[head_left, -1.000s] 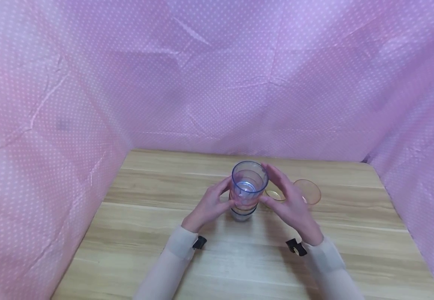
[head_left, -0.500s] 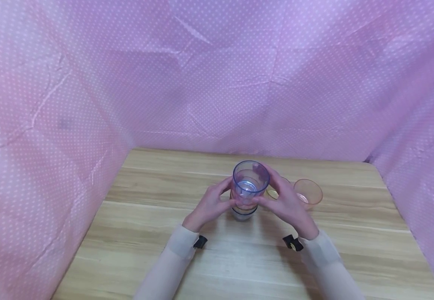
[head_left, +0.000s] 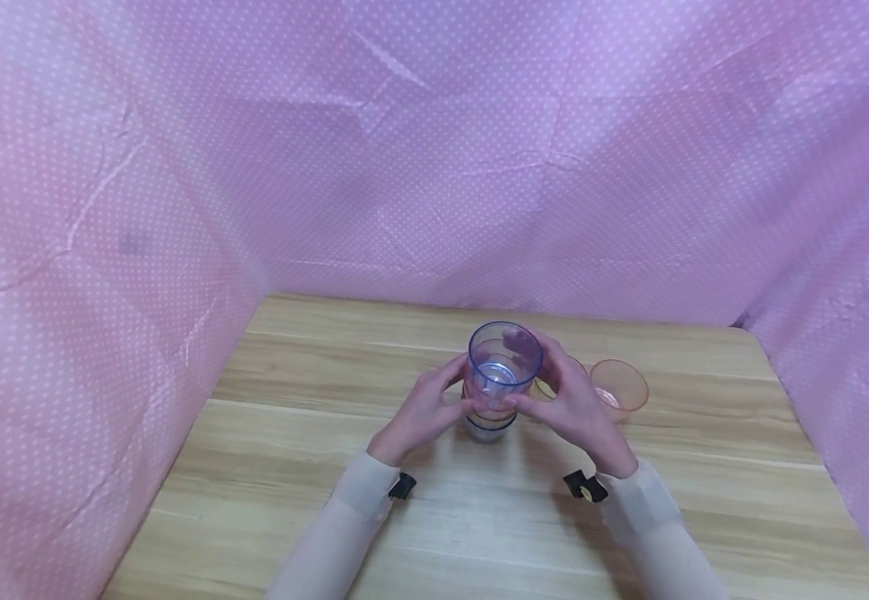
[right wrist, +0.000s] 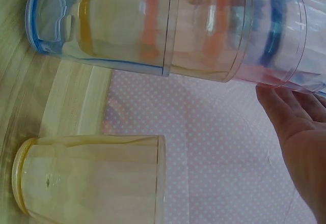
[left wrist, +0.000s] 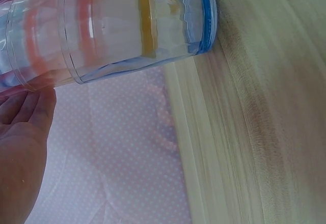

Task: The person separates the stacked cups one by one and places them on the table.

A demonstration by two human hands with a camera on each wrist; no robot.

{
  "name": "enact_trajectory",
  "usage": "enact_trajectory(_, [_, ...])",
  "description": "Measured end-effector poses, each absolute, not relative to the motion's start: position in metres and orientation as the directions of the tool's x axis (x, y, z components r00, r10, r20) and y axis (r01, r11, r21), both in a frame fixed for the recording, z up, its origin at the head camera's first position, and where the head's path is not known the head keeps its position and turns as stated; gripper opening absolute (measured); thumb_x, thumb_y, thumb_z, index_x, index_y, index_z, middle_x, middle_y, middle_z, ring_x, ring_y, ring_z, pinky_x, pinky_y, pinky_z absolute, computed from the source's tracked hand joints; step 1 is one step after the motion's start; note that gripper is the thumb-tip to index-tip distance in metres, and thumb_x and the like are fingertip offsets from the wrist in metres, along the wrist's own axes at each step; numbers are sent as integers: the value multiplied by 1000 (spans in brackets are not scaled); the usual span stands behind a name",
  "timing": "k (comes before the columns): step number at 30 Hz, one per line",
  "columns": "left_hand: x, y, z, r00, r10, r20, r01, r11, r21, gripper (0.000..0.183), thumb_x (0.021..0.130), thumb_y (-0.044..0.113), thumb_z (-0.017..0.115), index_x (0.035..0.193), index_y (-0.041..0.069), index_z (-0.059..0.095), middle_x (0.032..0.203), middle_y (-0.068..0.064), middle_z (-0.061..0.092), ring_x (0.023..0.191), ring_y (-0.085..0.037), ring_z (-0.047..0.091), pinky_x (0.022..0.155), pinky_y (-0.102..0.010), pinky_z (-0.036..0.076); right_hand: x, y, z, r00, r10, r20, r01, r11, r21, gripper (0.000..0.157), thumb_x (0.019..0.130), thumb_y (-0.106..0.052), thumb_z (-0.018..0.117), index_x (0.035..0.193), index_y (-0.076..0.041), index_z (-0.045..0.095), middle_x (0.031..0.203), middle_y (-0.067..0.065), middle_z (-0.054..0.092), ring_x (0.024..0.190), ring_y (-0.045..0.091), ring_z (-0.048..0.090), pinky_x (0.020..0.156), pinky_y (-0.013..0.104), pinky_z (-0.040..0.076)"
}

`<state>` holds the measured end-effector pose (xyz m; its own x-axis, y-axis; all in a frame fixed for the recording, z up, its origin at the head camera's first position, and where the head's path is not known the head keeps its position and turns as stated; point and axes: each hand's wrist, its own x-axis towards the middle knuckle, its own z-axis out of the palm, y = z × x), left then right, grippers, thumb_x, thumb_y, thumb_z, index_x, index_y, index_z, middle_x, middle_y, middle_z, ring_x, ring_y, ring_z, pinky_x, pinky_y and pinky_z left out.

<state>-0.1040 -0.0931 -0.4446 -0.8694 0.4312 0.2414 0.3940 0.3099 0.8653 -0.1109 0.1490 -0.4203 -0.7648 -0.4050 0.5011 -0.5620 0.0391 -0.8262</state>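
Observation:
A tall stack of nested clear plastic cups point(head_left: 500, 367) stands upright near the middle of the table; the top cup has a blue rim. In the left wrist view the stack of cups point(left wrist: 114, 30) shows blue, yellow and orange bands, its blue base at the tabletop. My left hand point(head_left: 421, 412) holds the stack's upper part from the left, thumb toward me. From the other side, my right hand point(head_left: 580, 412) grips the same upper part, with its fingers behind the cups and partly seen through them. Pink tint shows on the cup between the fingertips.
Just right of the stack stands a yellow clear cup point(right wrist: 91, 178), partly hidden behind my right hand in the head view. Farther right is an orange-pink cup point(head_left: 621, 386). Pink dotted cloth point(head_left: 419, 167) surrounds the wooden table point(head_left: 314, 375) at the back and sides.
My right hand has moved left and closed in around the upper cups, its thumb now against their front. The left hand and the stack stay nearly in place; the view shifts slightly.

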Motion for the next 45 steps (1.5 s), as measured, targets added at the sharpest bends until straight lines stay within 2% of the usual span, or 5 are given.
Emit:
enact_trajectory(18, [-102, -93, -448, -868, 430, 249, 405, 322, 856, 72, 97, 26, 76, 158, 9, 42, 149, -14, 57, 137, -30, 55, 117, -47, 43, -107, 148, -419, -785, -398, 475, -540, 62, -839, 91, 75, 16, 84, 153, -4, 42, 147, 21, 56, 127, 24, 61, 105, 30, 53])
enact_trajectory(24, [-102, -94, -449, -865, 431, 255, 410, 318, 855, 75, 98, 43, 71, 159, 11, 41, 150, -12, 57, 137, -28, 55, 116, -46, 43, -107, 148, -420, -775, -397, 491, -553, 51, -831, 90, 75, 17, 84, 153, -3, 42, 147, 23, 56, 129, 26, 60, 105, 30, 54])
enact_trajectory(30, [-101, -93, -449, -864, 432, 260, 412, 307, 858, 72, 98, 32, 74, 158, 10, 42, 149, -13, 57, 136, -28, 55, 116, -47, 43, -107, 148, -416, -768, -413, 490, -567, 83, -819, 94, 74, 11, 87, 153, -1, 40, 146, 22, 57, 130, 24, 59, 107, 29, 52])
enact_trajectory(38, [-100, -94, -450, -872, 421, 251, 404, 327, 854, 90, 92, 67, 59, 158, 9, 41, 151, -16, 54, 137, -31, 55, 116, -49, 44, -108, 143, -408, -807, -405, 429, -517, 134, -846, 91, 75, 6, 90, 152, 2, 41, 148, 13, 58, 133, 26, 57, 109, 29, 50])
enact_trajectory(45, [-101, -94, -450, -873, 423, 242, 398, 332, 855, 91, 93, 67, 58, 159, 8, 39, 154, -16, 51, 138, -32, 53, 116, -49, 43, -110, 142, -411, -793, -405, 456, -523, 69, -849, 93, 74, 12, 87, 153, -3, 42, 148, 17, 56, 131, 31, 59, 108, 34, 52])
